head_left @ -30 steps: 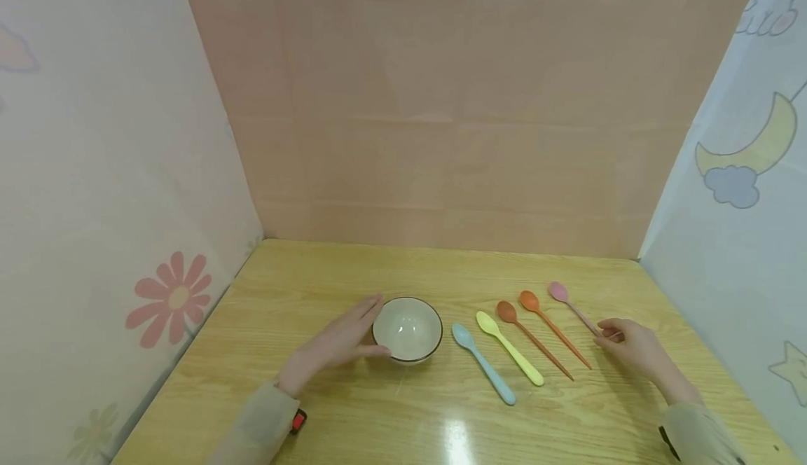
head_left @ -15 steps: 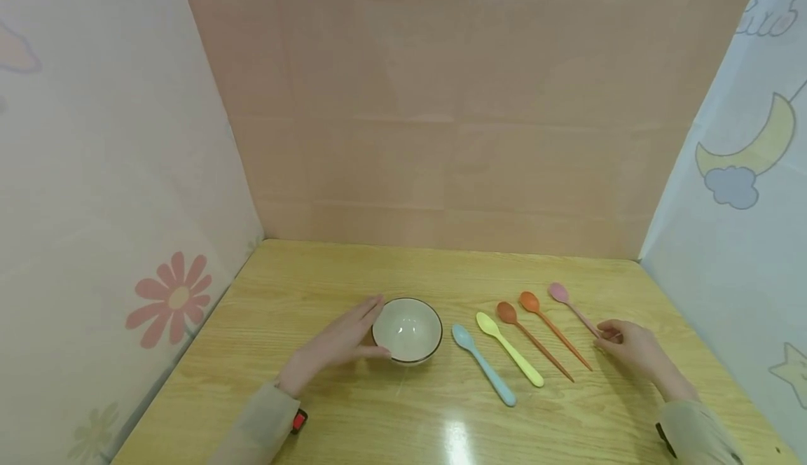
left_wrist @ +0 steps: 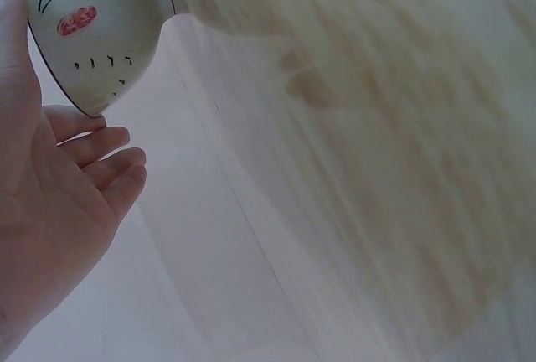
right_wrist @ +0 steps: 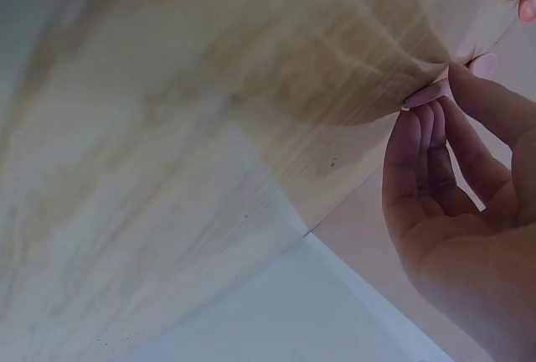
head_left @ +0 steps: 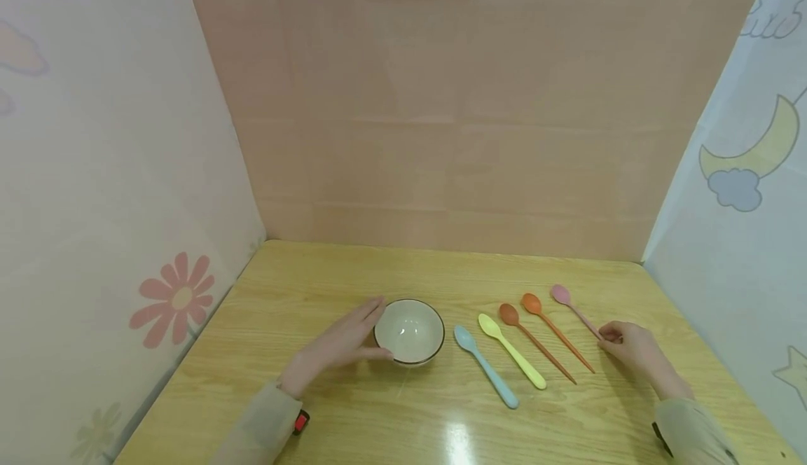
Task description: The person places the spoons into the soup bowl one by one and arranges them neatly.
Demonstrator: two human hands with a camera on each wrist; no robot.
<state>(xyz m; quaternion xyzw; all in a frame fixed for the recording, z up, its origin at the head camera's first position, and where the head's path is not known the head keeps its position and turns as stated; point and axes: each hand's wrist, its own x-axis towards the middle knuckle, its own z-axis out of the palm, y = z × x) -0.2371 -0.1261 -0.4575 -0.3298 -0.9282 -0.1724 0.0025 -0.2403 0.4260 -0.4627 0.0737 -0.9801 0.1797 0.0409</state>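
Note:
A white bowl [head_left: 410,331] with a dark rim stands on the table, slightly left of the spoons. My left hand [head_left: 342,337] holds it from the left side, fingers along the far side and thumb at the near rim. The left wrist view shows the bowl's painted outer wall [left_wrist: 92,39] between the thumb and fingers of that hand [left_wrist: 67,178]. Over at the right, my right hand [head_left: 635,354] pinches the handle end of a pink spoon [head_left: 561,294]. In the right wrist view the thumb and fingertips of this hand [right_wrist: 469,178] meet on the handle [right_wrist: 425,94].
Between the hands lie a light blue spoon [head_left: 485,367], a yellow spoon [head_left: 512,351], a brown spoon [head_left: 536,342] and an orange spoon [head_left: 557,332], side by side and slanted. Patterned sheets [head_left: 113,136] and a plain tan sheet [head_left: 441,115] wall in the wooden table [head_left: 353,423].
The whole head view has shifted by a few pixels. Both hands, the bowl and the spoons otherwise keep their places.

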